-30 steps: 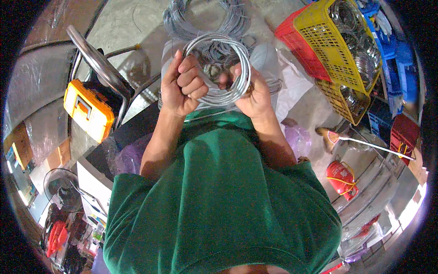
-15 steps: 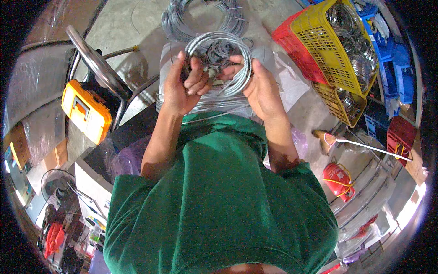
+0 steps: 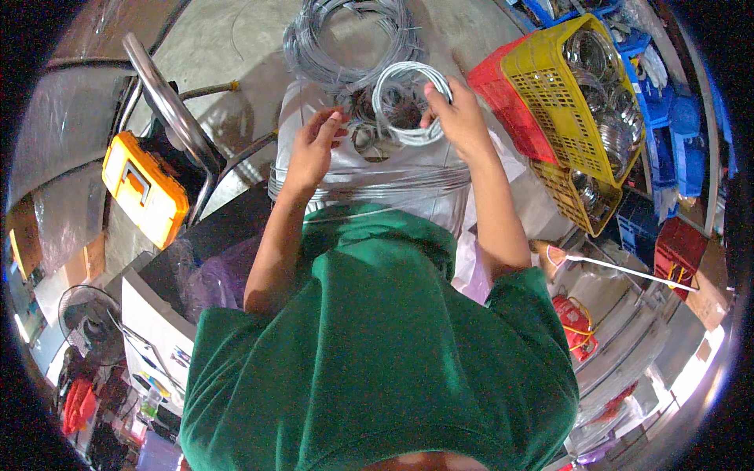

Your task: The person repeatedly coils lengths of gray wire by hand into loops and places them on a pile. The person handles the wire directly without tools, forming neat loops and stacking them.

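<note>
A small coil of silvery wire rope [image 3: 382, 93] hangs in my right hand [image 3: 463, 122], whose thumb and fingers are closed on the coil's right side. Apart from it, to the left, my left hand [image 3: 311, 153] has loosely bent fingers and nothing visible in them. Just beyond that hand, dark small loops of wire [image 3: 364, 141] lie on a pale, plastic-covered surface [image 3: 298, 102], partly hidden by the coil. Several long strands of wire [image 3: 369, 182] run across the near side of this surface, close to my green shirt.
A large coil of grey wire [image 3: 300, 47] lies at the far side. On the right are a yellow crate [image 3: 542, 74] of shiny coils, a red crate [image 3: 495, 86] and blue bins [image 3: 691, 157]. An orange toolbox [image 3: 145, 192] and a bent metal tube [image 3: 153, 74] stand left.
My left hand has come off the wire rope coil and moved slightly down. With my right hand, the coil has shifted a little to the right, and the loops behind it show more.
</note>
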The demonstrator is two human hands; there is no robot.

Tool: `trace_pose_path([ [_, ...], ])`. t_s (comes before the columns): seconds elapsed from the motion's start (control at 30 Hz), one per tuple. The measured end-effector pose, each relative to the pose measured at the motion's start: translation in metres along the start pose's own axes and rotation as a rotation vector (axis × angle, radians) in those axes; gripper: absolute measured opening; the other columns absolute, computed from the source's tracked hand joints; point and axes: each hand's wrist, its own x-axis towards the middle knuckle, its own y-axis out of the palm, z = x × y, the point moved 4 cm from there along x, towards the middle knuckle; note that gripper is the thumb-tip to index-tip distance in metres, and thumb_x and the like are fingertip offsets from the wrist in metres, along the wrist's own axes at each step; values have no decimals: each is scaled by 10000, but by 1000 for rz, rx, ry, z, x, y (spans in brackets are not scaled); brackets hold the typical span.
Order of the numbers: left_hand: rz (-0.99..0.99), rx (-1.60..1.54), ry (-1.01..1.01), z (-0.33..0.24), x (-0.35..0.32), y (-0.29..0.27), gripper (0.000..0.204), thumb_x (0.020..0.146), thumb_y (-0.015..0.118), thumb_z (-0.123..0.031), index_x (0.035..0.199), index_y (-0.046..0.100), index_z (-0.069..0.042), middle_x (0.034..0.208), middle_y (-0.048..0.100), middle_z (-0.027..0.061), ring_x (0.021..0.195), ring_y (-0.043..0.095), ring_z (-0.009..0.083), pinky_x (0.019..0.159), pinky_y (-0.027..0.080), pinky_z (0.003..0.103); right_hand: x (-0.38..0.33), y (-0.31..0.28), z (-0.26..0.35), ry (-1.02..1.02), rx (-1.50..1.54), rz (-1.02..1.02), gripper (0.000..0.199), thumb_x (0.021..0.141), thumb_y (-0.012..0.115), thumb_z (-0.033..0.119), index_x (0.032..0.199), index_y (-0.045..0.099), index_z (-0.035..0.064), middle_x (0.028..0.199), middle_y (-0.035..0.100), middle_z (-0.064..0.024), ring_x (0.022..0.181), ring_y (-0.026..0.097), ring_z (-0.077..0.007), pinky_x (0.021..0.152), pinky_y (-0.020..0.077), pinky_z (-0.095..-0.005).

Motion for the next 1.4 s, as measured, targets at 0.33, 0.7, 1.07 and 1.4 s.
trace_pose_path([
  [0.33, 177, 650, 295, 13, -37, -19, 358, 959, 579, -283, 1132, 643, 24, 1008, 678, 224, 888, 661, 377, 800, 513, 420, 119, 0, -140, 104, -681, -135, 681, 874, 710, 419, 1352, 478, -7, 913, 661, -121, 758, 657, -198, 597, 527, -323],
  [0.7, 409, 821, 172, -7, -41, -15, 242, 900, 623, -249, 894, 648, -7, 876, 675, 199, 825, 654, 391, 746, 503, 464, -26, 44, -49, -156, -526, 661, 360, 949, 621, 329, 1114, 646, 9, 971, 677, -123, 924, 646, -237, 821, 494, -375],
  [1.07, 517, 986, 470, -32, -36, 6, 187, 880, 628, -211, 934, 630, -32, 864, 652, 187, 823, 643, 402, 733, 508, 485, -71, 41, -2, -281, -679, 611, 260, 968, 570, 248, 974, 622, -7, 928, 630, -184, 902, 614, -372, 800, 476, -420],
  [1.4, 381, 955, 557, -90, -47, 7, 269, 898, 670, -285, 942, 624, -23, 844, 641, 177, 813, 644, 379, 682, 506, 448, -84, -34, 80, -338, -637, 245, 267, 886, 695, 287, 910, 663, 23, 869, 651, -145, 806, 649, -316, 707, 505, -388],
])
